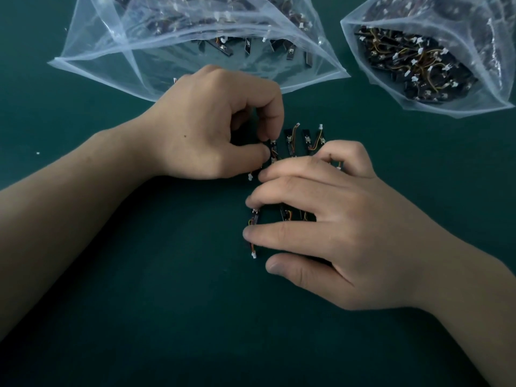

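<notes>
Two bare hands work over small black circuit boards on a dark green mat [167, 303], matte and smooth. The left hand [217, 127] has curled fingers, thumb and index tip pinching one board [273, 148] at the mat, centre of view. It is a thin flat black strip, long axis pointing away from the person, with a white plug at the far end and a short orange wire on it. Just to its right lies a row of boards [290, 141], long axes parallel to it, white plugs and curled orange wires at the far ends. The right hand [343, 219] lies flat, fingers spread and nearly straight, pressing on more boards and gripping nothing. A lower board [254, 220] shows at its fingertips, same axis, white plug at the near end. Further back are two clear, soft, crinkled plastic bags. The left bag [195, 51] holds loose boards. The right bag [432, 65] is packed with boards and tangled yellow wires. Any print is too small to read.
</notes>
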### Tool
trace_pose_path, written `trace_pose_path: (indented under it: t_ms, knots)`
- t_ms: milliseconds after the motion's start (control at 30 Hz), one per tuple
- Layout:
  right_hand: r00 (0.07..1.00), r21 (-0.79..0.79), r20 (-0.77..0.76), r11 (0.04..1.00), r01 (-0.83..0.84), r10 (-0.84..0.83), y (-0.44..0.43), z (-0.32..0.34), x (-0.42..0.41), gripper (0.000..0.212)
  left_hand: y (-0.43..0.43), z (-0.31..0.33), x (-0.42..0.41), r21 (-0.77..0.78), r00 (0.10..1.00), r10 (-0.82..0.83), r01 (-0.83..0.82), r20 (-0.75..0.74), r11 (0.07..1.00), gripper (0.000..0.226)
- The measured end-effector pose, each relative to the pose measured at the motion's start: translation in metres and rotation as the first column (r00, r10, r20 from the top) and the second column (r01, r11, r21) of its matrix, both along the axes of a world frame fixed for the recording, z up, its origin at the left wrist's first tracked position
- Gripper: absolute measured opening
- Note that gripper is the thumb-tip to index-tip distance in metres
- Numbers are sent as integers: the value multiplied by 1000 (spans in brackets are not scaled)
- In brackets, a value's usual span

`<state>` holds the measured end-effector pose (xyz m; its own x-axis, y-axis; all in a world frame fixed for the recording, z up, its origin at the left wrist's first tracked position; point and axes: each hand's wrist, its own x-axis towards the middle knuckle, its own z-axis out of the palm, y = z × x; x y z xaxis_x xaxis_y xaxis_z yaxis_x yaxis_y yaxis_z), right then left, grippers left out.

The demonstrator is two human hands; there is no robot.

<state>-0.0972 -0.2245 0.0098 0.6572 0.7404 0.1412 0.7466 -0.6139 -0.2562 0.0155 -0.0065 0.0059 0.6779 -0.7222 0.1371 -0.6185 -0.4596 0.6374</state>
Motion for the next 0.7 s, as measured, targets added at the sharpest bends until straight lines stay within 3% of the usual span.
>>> trace_pose_path:
  t_ms: [233, 333, 467, 633, 700]
  knots:
    - [998, 54, 65, 998, -18, 14, 4, -5, 0, 25, 0, 0, -1, 2, 1000, -3, 3, 7, 1000, 13]
    - [996, 238, 73, 971, 24, -42, 1, -5, 1, 17, 0, -1, -1, -13, 1000, 0, 0, 17, 1000, 13]
    - [977, 472, 6, 862, 185, -213, -25, -4, 15, 11, 2, 0, 0, -95, 1000, 1, -1, 6, 995, 10]
    - [934, 437, -161, 825, 358, -320, -59, -11, 28, 16, 3, 4, -2, -131, 999, -44, 43, -5, 990, 9]
    - [929, 420, -202, 829, 369, -310, -63, -11, 29, 14, 5, 7, -4, -125, 994, -103, 106, 24, 987, 25]
